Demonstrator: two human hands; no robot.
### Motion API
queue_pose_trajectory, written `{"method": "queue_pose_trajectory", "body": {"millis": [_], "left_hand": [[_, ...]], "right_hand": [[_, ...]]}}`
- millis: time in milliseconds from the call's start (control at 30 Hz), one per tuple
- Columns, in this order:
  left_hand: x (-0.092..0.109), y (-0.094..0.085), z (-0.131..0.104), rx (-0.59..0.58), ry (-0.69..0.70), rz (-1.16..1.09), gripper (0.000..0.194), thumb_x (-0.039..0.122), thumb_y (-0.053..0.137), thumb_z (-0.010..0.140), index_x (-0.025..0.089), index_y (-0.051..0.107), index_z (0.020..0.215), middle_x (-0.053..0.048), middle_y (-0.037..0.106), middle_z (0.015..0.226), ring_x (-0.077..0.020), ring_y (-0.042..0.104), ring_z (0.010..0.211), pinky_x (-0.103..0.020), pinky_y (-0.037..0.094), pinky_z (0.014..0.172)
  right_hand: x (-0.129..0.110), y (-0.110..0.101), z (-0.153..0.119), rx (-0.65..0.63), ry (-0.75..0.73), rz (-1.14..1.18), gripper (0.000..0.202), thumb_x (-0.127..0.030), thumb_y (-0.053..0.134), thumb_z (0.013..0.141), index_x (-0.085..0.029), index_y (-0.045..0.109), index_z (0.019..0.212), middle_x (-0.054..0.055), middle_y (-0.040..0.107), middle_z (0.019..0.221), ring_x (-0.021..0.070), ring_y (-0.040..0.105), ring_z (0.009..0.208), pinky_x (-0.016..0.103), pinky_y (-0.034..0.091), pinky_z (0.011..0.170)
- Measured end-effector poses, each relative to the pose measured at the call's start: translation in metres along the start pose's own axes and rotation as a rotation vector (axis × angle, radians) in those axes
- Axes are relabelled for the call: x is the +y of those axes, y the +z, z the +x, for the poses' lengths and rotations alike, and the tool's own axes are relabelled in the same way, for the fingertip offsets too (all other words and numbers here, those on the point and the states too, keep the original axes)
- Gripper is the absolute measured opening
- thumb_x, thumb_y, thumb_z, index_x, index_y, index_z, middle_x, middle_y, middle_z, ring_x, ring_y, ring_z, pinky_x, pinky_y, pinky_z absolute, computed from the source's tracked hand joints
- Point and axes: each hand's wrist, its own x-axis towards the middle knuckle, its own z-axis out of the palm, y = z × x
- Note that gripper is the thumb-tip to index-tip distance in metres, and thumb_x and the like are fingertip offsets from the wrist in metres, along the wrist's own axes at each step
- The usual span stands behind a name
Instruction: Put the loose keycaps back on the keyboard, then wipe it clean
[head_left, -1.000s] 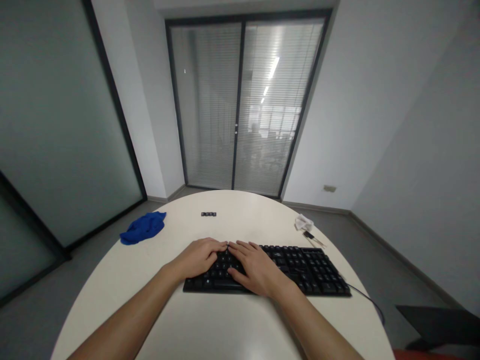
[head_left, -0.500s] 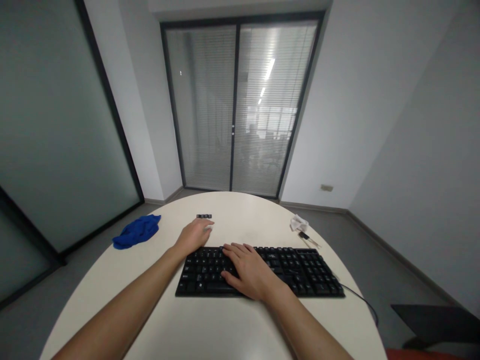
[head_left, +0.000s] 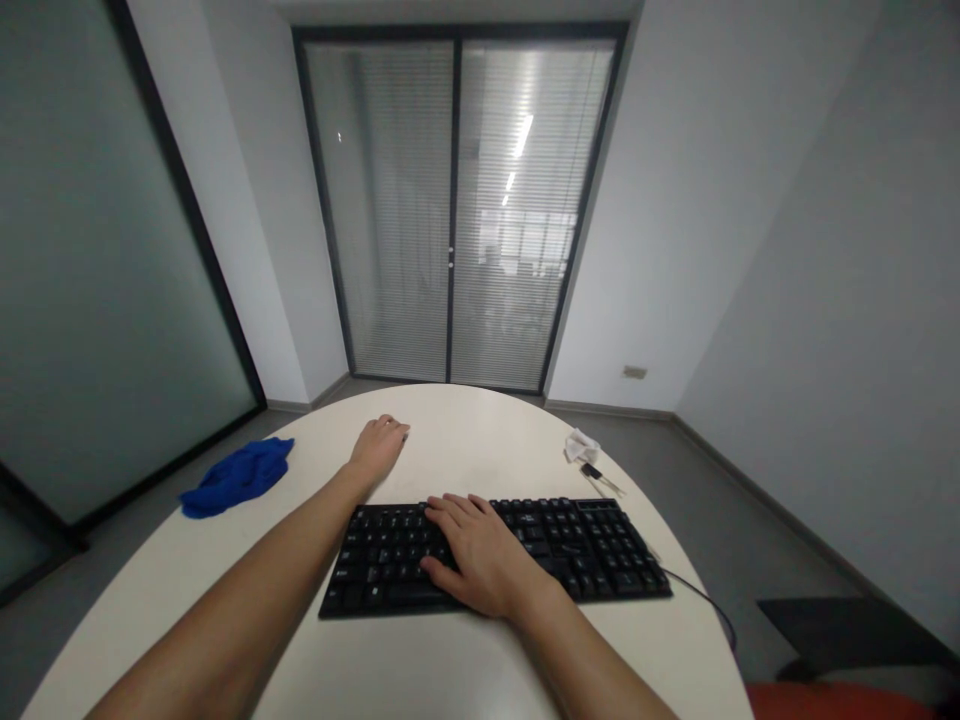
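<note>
A black keyboard (head_left: pixel 592 545) lies on the round table, slightly tilted in view. My right hand (head_left: pixel 480 555) rests flat on its middle keys, fingers stretched out and thumb apart. Beyond the keyboard's left end, my left hand (head_left: pixel 380 447) is down on the tabletop with its fingers curled together. It covers the spot of a short row of small black keycaps, and only a dark bit shows by the fingertips. How firmly the fingers grip them is hidden.
A blue cloth (head_left: pixel 238 478) lies at the left of the table (head_left: pixel 465 440). On the right are a crumpled white cloth or tissue (head_left: pixel 582 446) and a small black-handled tool with thin wire prongs (head_left: pixel 592 471). The keyboard's cable (head_left: pixel 705 590) runs off the right edge.
My left hand has reached farther forward and now covers the row of keycaps, which was visible before. The right hand stays on the keyboard. The whole view has shifted slightly.
</note>
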Motion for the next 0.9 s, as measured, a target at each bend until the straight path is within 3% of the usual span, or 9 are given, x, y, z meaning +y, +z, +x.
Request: {"method": "queue_pose_trajectory", "body": {"millis": [200,333,500,633,733,900], "left_hand": [[0.005,0.000,0.002,-0.021,0.003,-0.029,0.027,0.010,0.050,0.088,0.018,0.075,0.095,-0.016,0.073,0.104,-0.0303,0.058,0.116,-0.043,0.042,0.100],[0.014,-0.005,-0.009,-0.014,-0.006,-0.083,0.026,0.014,0.053,0.088,0.020,0.075,0.101,-0.012,0.074,0.104,-0.0292,0.062,0.111,-0.040,0.044,0.098],[0.029,-0.013,-0.035,0.009,-0.052,-0.189,0.030,0.020,0.054,0.089,0.020,0.071,0.113,-0.009,0.074,0.113,-0.0266,0.068,0.104,-0.036,0.050,0.092],[0.039,-0.022,-0.064,0.015,-0.079,-0.409,0.027,0.021,0.058,0.086,0.020,0.073,0.108,-0.006,0.077,0.108,-0.0211,0.072,0.096,-0.029,0.053,0.090],[0.044,-0.026,-0.086,0.036,-0.128,-0.661,0.025,0.025,0.062,0.084,0.019,0.074,0.105,-0.005,0.077,0.106,-0.0214,0.073,0.092,-0.031,0.055,0.090],[0.048,-0.024,-0.108,0.073,-0.151,-0.798,0.023,0.030,0.064,0.084,0.021,0.075,0.101,-0.004,0.077,0.106,-0.0230,0.071,0.102,-0.036,0.053,0.099]], "right_hand": [[-0.001,-0.002,0.000,0.011,-0.006,0.005,0.050,-0.047,0.051,0.096,-0.017,0.053,0.137,0.011,0.049,0.149,0.0273,0.042,0.138,0.047,0.025,0.118],[-0.001,-0.002,0.000,0.024,-0.010,0.001,0.048,-0.046,0.054,0.095,-0.018,0.055,0.134,0.010,0.052,0.147,0.0275,0.045,0.135,0.046,0.027,0.117],[-0.002,-0.004,0.002,0.023,-0.020,-0.011,0.045,-0.044,0.058,0.093,-0.017,0.058,0.128,0.011,0.057,0.141,0.0272,0.050,0.129,0.044,0.032,0.114],[-0.003,-0.006,0.003,0.025,-0.024,-0.020,0.044,-0.043,0.059,0.092,-0.017,0.059,0.128,0.011,0.058,0.139,0.0274,0.051,0.128,0.044,0.034,0.112],[-0.002,-0.005,0.003,0.024,-0.025,-0.018,0.044,-0.042,0.060,0.092,-0.017,0.058,0.128,0.011,0.057,0.140,0.0278,0.050,0.129,0.044,0.034,0.112],[-0.002,-0.005,0.002,0.013,-0.020,-0.009,0.045,-0.041,0.059,0.092,-0.017,0.057,0.130,0.011,0.057,0.141,0.0279,0.049,0.130,0.045,0.033,0.112]]}}
